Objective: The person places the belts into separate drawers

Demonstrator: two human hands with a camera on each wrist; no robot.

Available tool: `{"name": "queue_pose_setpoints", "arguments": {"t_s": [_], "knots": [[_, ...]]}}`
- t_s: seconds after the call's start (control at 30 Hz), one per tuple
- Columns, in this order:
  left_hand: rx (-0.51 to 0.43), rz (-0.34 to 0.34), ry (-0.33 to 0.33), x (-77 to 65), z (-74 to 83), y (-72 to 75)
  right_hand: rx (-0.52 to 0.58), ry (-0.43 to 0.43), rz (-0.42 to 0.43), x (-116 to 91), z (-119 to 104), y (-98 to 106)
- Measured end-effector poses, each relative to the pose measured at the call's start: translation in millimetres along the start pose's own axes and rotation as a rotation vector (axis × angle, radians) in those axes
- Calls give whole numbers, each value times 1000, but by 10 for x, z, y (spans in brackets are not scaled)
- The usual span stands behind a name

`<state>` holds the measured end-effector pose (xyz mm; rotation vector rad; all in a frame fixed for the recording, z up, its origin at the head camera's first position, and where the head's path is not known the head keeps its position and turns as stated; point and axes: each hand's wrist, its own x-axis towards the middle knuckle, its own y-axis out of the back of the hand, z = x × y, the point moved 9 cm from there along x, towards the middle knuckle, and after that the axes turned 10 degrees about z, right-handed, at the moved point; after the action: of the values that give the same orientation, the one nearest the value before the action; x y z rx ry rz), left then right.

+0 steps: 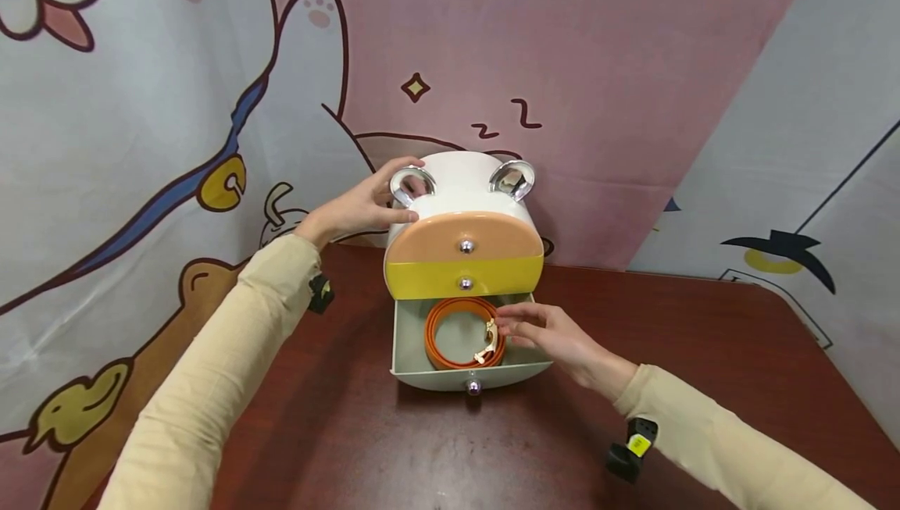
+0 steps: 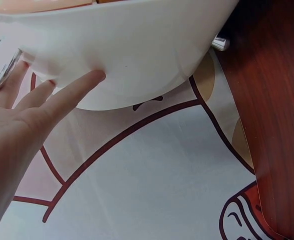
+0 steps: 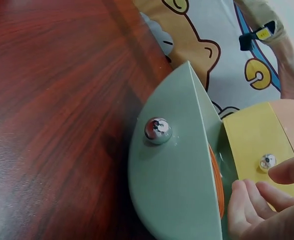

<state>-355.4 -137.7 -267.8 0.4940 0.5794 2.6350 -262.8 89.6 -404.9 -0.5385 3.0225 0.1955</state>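
Note:
A small white storage box (image 1: 460, 186) with silver ear-shaped rings stands on the table, its green bottom drawer (image 1: 439, 381) pulled out. Inside that drawer lies a coiled orange belt (image 1: 433, 338) with a gold-coloured buckle (image 1: 490, 340). My left hand (image 1: 362, 204) rests against the box's left side, fingers spread around the left ear (image 1: 401, 186). In the left wrist view its fingertips (image 2: 97, 76) meet the white shell. Over the drawer's right side, my right hand (image 1: 555, 338) has its fingers beside the buckle, thumb apart from them in the right wrist view.
Above the green drawer, the yellow drawer (image 1: 422, 279) and the orange drawer (image 1: 429, 243) are closed, each with a round silver knob. The box stands on a dark reddish wooden table (image 1: 337, 416). Behind it hangs a cartoon-printed cloth (image 1: 598, 104).

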Motion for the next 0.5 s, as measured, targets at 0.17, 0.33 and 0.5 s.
{"name": "queue_pose_setpoints", "arguments": {"t_s": [0.17, 0.33, 0.5], "knots": [[8, -5, -13, 7, 16, -5, -16, 28, -30, -86, -53, -14], [16, -2, -13, 2, 22, -5, -23, 30, -69, -161, -72, -58], [5, -9, -14, -1, 23, -21, -54, 41, -109, -239, -52, -129]]}}
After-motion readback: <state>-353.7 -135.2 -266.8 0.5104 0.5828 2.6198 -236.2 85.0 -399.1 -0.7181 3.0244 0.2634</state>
